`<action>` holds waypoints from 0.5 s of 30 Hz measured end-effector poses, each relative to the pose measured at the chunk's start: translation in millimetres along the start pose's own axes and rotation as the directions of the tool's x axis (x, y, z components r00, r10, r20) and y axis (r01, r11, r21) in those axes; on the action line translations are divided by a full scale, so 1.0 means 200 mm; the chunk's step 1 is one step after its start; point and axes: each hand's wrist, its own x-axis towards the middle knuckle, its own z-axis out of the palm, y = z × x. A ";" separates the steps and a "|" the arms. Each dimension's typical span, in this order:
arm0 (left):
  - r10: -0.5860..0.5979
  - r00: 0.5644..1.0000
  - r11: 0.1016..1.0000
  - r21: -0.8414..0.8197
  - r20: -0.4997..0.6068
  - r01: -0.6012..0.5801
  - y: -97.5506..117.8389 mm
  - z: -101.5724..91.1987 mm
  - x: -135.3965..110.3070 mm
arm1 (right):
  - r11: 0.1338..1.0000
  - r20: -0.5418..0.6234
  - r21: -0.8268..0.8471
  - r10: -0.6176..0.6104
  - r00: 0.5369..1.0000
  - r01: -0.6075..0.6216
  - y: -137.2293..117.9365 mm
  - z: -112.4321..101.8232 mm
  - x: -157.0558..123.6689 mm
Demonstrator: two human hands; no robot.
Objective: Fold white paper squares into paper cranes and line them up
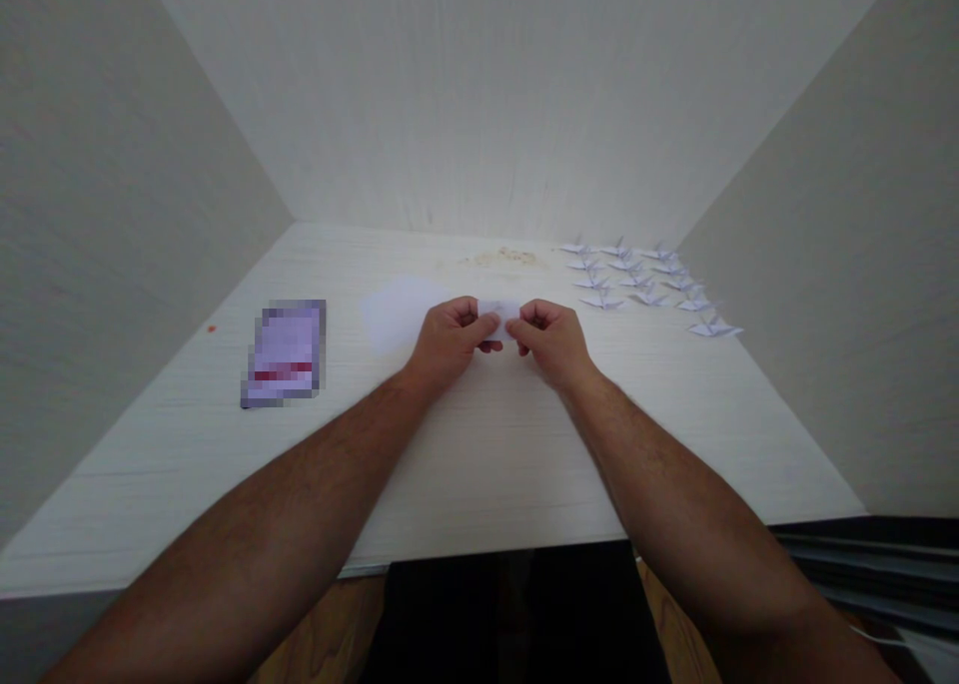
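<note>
A small white piece of paper [500,310] is held up between both hands over the middle of the table. My left hand [454,337] pinches its left side, thumb on the near face and fingers behind. On the right side, my right hand [549,333] grips it the same way, the two thumbs close together. Whether the paper is folded cannot be made out clearly. Behind my left hand lies a pale stack or sheet of white paper [397,310], its edges washed out. Several folded paper cranes [648,295] stand in rows to the right of my hands.
A tablet-like flat object [289,349], blurred into blocks, lies on the left of the white table [494,464]. Walls [479,115] enclose the table at the back and both sides. Brownish marks [509,257] show near the back wall, and a small orange spot [211,329] at far left.
</note>
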 end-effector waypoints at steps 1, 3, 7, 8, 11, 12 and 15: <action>-0.002 1.000 1.000 0.001 0.004 0.002 0.00 0.00 0.00 | 1.000 -0.001 -0.008 0.001 1.000 -0.001 0.00 0.00 0.00; -0.012 0.999 1.000 0.004 0.029 0.012 0.01 0.00 -0.01 | 0.999 -0.011 -0.035 -0.010 1.000 0.009 0.00 0.00 0.00; -0.025 0.998 1.000 0.007 0.062 0.024 0.02 0.01 -0.01 | 0.996 -0.033 -0.078 -0.054 0.998 0.051 -0.01 0.00 0.00; -0.024 0.998 1.000 0.003 0.059 0.024 0.02 0.01 -0.01 | 0.995 -0.032 -0.077 -0.060 0.998 0.057 -0.01 0.00 0.00; -0.024 0.998 1.000 0.002 0.058 0.023 0.02 0.01 -0.01 | 0.998 -0.021 -0.044 -0.049 0.999 0.048 -0.01 0.00 0.00; -0.024 0.998 1.000 0.008 0.063 0.023 0.02 0.01 -0.01 | 0.999 -0.021 -0.031 -0.040 0.999 0.039 -0.01 0.00 0.00; -0.027 0.996 0.999 0.028 0.088 0.024 0.02 0.01 -0.01 | 1.000 -0.036 -0.014 -0.027 0.999 0.026 -0.02 0.00 0.00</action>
